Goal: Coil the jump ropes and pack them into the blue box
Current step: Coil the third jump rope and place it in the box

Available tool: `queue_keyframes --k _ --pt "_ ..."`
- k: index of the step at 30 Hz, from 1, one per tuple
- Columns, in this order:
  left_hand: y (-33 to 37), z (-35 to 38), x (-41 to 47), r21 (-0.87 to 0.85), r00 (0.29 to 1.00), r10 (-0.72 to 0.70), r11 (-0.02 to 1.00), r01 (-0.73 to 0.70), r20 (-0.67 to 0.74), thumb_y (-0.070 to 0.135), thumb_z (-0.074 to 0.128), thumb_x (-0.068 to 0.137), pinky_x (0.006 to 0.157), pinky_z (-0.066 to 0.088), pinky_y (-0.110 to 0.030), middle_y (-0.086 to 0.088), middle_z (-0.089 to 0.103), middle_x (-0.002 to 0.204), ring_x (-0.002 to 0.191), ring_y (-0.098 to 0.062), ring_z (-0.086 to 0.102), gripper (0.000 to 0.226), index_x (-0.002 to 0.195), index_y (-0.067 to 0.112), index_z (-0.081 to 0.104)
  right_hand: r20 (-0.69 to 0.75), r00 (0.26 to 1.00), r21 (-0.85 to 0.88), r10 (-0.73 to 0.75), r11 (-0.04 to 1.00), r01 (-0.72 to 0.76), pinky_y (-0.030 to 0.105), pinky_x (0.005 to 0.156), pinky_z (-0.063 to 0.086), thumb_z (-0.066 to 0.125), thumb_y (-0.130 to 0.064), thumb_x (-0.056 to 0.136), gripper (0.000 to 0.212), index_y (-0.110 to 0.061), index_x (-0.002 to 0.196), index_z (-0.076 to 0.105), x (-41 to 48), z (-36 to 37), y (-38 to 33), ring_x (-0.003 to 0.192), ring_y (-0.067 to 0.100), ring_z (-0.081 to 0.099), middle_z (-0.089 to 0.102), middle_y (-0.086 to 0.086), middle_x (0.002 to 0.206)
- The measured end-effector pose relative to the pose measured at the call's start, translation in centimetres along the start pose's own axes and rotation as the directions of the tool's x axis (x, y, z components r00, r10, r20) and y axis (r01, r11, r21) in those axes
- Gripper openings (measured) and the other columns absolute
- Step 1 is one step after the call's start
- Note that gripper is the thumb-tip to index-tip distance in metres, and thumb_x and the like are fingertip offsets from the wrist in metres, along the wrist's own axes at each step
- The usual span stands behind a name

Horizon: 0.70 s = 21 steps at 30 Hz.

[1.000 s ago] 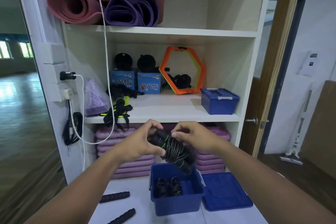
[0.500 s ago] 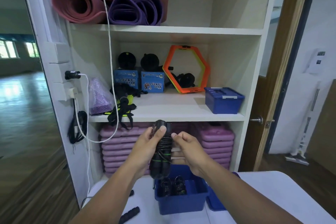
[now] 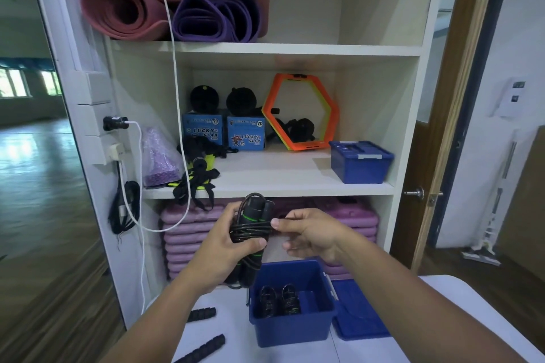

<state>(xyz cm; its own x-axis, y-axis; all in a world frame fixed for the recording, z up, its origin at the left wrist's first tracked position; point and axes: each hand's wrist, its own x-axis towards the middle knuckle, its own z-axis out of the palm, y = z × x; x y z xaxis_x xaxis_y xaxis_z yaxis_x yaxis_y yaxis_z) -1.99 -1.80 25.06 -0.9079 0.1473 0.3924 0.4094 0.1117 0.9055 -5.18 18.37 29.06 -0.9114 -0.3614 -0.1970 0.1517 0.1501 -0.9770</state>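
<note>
My left hand [image 3: 228, 247] grips a black jump rope [image 3: 252, 225] with green-banded handles, held upright with its cord wound around the handles. My right hand [image 3: 306, 233] pinches the cord's loose end at the right side of the bundle. Below them stands the open blue box [image 3: 292, 330] on the white table; two coiled ropes [image 3: 278, 300] lie inside it. Its blue lid [image 3: 359, 312] lies flat to the right of the box.
Two black ribbed handles [image 3: 203, 345] lie on the table [image 3: 442, 298] at the left. A white shelf unit stands behind, holding a closed blue box [image 3: 361, 160], an orange hexagon [image 3: 300, 112], rolled mats [image 3: 174, 6] and pink steppers [image 3: 188, 233]. A white cable [image 3: 177, 97] hangs at the left.
The rope bundle has turned from slanting to upright and risen in front of the shelf edge. My right hand has shifted to the right side, holding the cord end.
</note>
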Motion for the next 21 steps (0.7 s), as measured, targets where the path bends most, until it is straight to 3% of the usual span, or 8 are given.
queue_keyframes --k 6,8,11,17,21 --pt "0.9 0.2 -0.5 0.010 0.997 0.075 0.997 -0.075 0.022 0.011 0.080 0.078 0.086 0.050 -0.023 -0.001 0.068 0.106 0.096 -0.012 0.064 0.060 0.125 0.036 0.053 0.011 0.990 0.245 0.142 0.959 -0.140 0.025 0.065 0.054 0.080 -0.017 0.079 0.010 -0.017 0.072 0.074 0.0 -0.9 -1.0 0.056 0.007 0.051 0.060 -0.002 0.074" --pt "1.3 0.4 -0.7 0.017 0.996 0.074 0.997 -0.076 0.057 0.002 0.079 0.081 0.084 0.050 -0.018 0.003 0.069 0.104 0.094 -0.010 0.063 0.060 0.127 0.029 0.052 0.001 0.983 0.303 0.184 0.937 -0.175 0.022 0.056 0.052 0.078 -0.017 0.080 0.011 -0.014 0.080 0.067 0.1 -1.1 -1.3 0.056 0.007 0.048 0.058 -0.002 0.072" --pt "1.9 0.8 -0.8 0.051 0.994 0.085 0.995 -0.088 0.068 -0.003 0.074 0.082 0.083 0.048 -0.015 0.005 0.068 0.107 0.094 -0.007 0.064 0.060 0.131 0.022 0.050 0.011 0.974 0.381 0.228 0.899 -0.215 0.021 0.053 0.046 0.075 -0.022 0.083 0.019 -0.015 0.075 0.059 0.0 -1.0 -1.8 0.057 0.007 0.046 0.054 -0.005 0.062" --pt "2.3 1.0 -1.0 0.141 0.990 0.107 0.983 -0.119 0.088 0.002 0.075 0.084 0.085 0.047 -0.013 0.007 0.067 0.110 0.097 -0.007 0.063 0.059 0.131 0.029 0.050 -0.036 0.988 0.446 0.153 0.887 -0.121 0.025 0.067 0.046 0.073 -0.025 0.086 0.018 -0.016 0.075 0.063 -0.3 -0.3 -2.1 0.071 0.013 0.060 0.063 -0.003 0.066" --pt "2.1 0.4 -1.7 0.181 0.993 0.082 0.979 -0.096 0.085 0.005 0.076 0.085 0.083 0.049 -0.014 0.011 0.066 0.109 0.097 -0.012 0.064 0.059 0.130 0.034 0.050 -0.050 0.998 0.261 0.028 0.965 -0.014 0.034 0.091 0.051 0.068 -0.023 0.090 0.015 -0.012 0.098 0.073 -0.8 -0.5 -2.5 0.092 0.018 0.068 0.074 0.004 0.098"
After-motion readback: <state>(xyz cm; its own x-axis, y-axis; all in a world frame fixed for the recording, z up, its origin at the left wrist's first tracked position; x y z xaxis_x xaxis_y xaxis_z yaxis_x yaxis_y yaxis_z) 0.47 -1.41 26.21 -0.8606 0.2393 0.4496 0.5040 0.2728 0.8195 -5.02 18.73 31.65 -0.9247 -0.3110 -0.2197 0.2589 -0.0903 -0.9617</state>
